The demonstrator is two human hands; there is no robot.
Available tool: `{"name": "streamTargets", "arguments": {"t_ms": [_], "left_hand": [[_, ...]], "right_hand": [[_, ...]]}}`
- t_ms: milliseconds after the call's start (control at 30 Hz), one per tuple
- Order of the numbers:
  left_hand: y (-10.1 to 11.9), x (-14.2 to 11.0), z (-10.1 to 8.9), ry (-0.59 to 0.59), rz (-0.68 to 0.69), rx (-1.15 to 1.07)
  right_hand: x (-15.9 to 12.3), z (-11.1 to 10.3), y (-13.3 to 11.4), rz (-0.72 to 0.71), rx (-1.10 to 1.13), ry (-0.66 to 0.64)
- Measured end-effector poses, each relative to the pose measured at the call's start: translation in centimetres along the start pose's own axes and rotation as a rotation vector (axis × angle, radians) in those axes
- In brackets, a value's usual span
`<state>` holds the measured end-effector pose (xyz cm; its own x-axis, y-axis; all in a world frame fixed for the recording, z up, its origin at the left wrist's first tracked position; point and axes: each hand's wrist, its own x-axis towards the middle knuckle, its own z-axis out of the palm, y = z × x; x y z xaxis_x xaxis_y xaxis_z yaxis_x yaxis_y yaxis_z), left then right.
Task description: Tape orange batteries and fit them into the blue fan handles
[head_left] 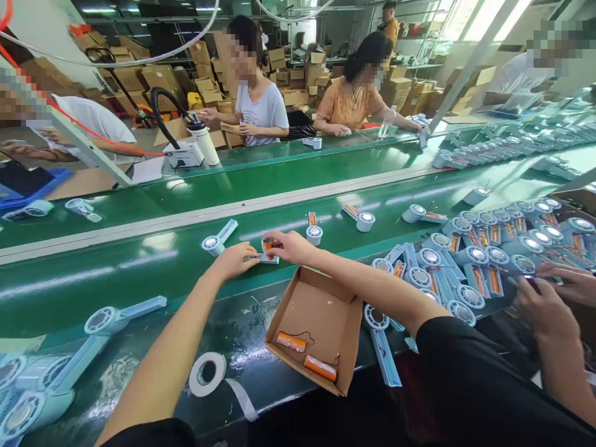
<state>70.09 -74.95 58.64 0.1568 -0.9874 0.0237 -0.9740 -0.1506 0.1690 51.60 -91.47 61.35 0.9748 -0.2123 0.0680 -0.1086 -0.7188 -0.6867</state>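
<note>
Over the green conveyor belt, both hands meet at a light-blue handheld-fan housing. My left hand pinches the housing's left end, fingers closed. My right hand is closed at an orange battery that sits at the housing; its fingertips partly cover it. Just below the hands stands an open cardboard box. Inside it lie two wired orange batteries, one farther back and one nearer. Another blue fan housing rests on the belt beside my left hand.
A roll of white tape lies left of the box. Many fan housings crowd the right side, where another person's hands work. More housings are piled at the lower left. People stand across the belt.
</note>
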Motion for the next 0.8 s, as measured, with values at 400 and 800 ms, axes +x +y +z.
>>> {"name": "streamTargets", "arguments": {"t_ms": [400, 800], "left_hand": [[2.7, 3.1, 1.3, -0.093, -0.135, 0.064], [3.7, 3.8, 1.7, 0.085, -0.496, -0.098]], "right_hand": [[1.4, -0.8, 1.2, 0.003, -0.344, -0.077], [1.9, 0.8, 1.6, 0.03, -0.503, -0.264]]}}
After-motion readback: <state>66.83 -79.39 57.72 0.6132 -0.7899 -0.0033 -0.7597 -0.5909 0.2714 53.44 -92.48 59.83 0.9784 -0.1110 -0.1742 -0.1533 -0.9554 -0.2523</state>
